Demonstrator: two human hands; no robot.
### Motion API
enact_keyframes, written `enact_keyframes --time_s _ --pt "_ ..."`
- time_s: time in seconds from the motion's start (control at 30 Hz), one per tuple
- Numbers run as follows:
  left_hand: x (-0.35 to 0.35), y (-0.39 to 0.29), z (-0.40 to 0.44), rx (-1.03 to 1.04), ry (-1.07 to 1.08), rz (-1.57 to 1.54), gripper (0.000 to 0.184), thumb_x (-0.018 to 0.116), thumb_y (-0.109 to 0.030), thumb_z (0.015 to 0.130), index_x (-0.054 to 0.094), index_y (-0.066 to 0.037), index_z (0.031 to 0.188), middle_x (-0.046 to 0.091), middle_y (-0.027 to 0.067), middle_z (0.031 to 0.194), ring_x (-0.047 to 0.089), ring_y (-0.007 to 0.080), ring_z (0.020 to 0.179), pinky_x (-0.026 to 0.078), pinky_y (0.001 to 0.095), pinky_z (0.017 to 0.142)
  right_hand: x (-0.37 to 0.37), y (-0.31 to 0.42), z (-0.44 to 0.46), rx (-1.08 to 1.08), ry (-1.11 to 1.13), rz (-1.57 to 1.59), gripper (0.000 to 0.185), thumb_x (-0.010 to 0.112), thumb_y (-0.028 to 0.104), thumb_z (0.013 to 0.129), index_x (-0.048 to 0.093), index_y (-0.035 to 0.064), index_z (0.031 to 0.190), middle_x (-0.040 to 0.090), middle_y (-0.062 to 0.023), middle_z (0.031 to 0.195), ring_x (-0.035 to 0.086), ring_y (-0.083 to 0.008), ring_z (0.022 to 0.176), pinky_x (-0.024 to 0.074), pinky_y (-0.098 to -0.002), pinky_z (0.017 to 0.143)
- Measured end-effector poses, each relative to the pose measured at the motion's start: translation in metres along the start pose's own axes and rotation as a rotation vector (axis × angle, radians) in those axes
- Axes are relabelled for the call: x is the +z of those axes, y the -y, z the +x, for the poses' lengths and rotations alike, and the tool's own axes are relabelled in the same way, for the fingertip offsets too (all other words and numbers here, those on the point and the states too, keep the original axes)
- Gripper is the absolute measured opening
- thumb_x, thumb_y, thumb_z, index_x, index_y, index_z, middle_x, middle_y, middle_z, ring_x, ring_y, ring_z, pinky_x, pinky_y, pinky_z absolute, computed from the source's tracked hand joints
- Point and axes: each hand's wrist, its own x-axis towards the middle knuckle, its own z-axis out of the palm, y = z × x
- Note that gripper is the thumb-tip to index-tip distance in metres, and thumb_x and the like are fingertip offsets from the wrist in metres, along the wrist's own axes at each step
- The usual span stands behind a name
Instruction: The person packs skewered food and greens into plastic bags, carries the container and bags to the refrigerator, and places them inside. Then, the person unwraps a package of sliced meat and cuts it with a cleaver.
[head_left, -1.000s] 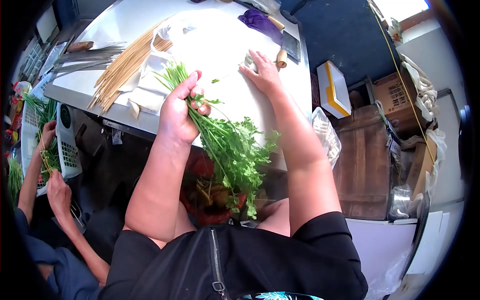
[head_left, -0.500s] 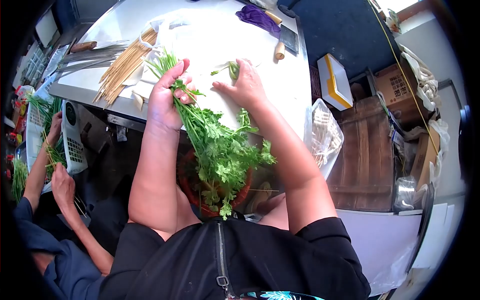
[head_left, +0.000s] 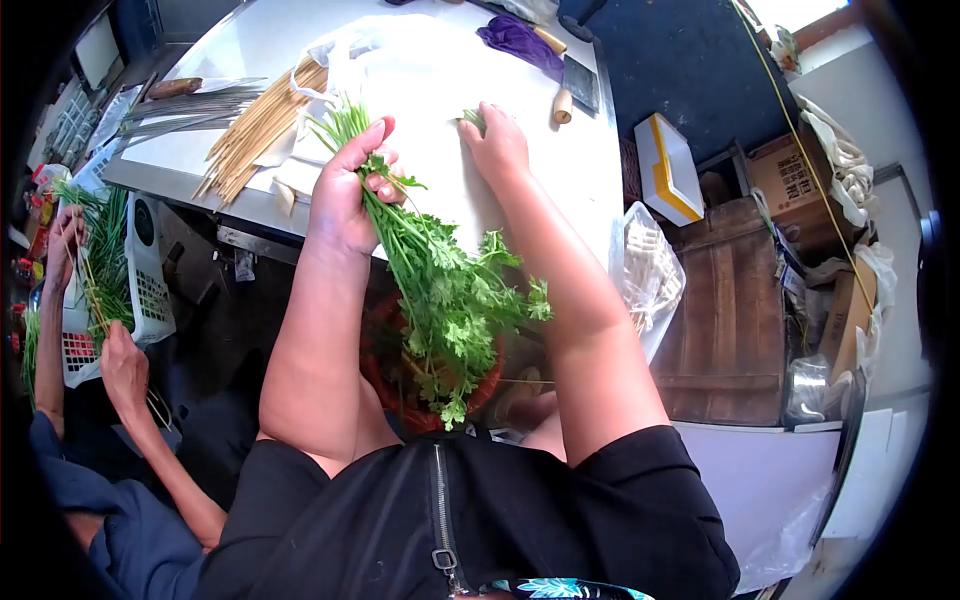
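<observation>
My left hand (head_left: 350,200) is closed around the stems of a bunch of coriander (head_left: 445,275). The pale stem ends stick up past my thumb, and the leafy tops hang down over the table's near edge. Underneath the leaves is a red basin (head_left: 490,385), partly hidden. On the white table (head_left: 565,190), my right hand (head_left: 500,145) has its fingers curled on a small clump of green scraps (head_left: 473,119), mostly covered by the hand.
Bamboo skewers (head_left: 250,135) and metal skewers (head_left: 190,110) lie on the table's left. A cleaver (head_left: 580,85) and a purple cloth (head_left: 520,42) are at the back right. A co-worker's hands (head_left: 124,370) hold long green stalks by a white basket (head_left: 150,275).
My right hand has moved up the table and drawn the scraps together beneath its fingers. The coriander in my left hand has shifted slightly right. The co-worker's far hand has moved left.
</observation>
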Motion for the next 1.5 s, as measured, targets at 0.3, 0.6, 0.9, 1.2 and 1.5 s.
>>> enact_keyframes --time_s 0.3,0.6,0.9,1.2,1.5 --pt "-0.002 -0.005 -0.007 0.017 0.011 0.013 0.017 0.055 -0.016 0.092 0.055 -0.006 0.107 0.047 -0.0025 0.062 0.042 0.0072 0.05 0.036 0.0182 0.04 -0.021 0.007 -0.022 0.042 0.1 0.208 0.044 0.068 0.032 0.079 0.063 -0.0008 0.107 0.058 -0.0141 0.111 0.051 -0.0289 0.111 0.04 -0.0366 0.096" --pt "0.001 -0.006 -0.007 0.044 -0.015 0.056 0.018 0.056 -0.015 0.091 0.054 -0.005 0.107 0.046 -0.0026 0.062 0.042 0.0065 0.051 0.035 0.0179 0.04 -0.015 -0.007 -0.026 0.003 0.001 0.185 0.029 0.069 0.022 0.079 0.068 0.0088 0.104 0.059 -0.0151 0.121 0.056 -0.0277 0.112 0.0416 -0.0316 0.098" --pt "-0.026 -0.041 0.003 0.308 -0.044 0.449 0.022 0.064 -0.01 0.085 0.06 0.001 0.104 0.057 0.0026 0.071 0.046 0.0044 0.049 0.039 0.0166 0.041 -0.054 -0.01 -0.112 -0.267 -0.041 0.187 0.02 0.066 0.016 0.082 0.066 0.0047 0.099 0.065 -0.0114 0.111 0.061 -0.0266 0.103 0.0474 -0.0309 0.09" --pt "-0.039 -0.073 -0.006 0.283 0.05 0.336 0.025 0.061 -0.009 0.087 0.057 0.0 0.109 0.05 -0.0037 0.067 0.041 0.0034 0.049 0.036 0.0168 0.044 -0.104 0.035 -0.236 -0.395 0.118 0.093 0.021 0.067 0.007 0.077 0.062 0.0035 0.097 0.058 -0.0144 0.121 0.053 -0.0327 0.116 0.0449 -0.0416 0.096" --pt "0.0 -0.034 -0.026 0.289 -0.057 0.552 0.029 0.063 -0.022 0.088 0.055 -0.001 0.105 0.048 -0.0051 0.057 0.046 0.0039 0.043 0.039 0.0154 0.036 -0.091 0.04 -0.287 -0.223 0.41 0.246 0.027 0.068 0.012 0.079 0.063 0.0057 0.106 0.062 -0.0148 0.108 0.062 -0.0277 0.098 0.0515 -0.036 0.082"
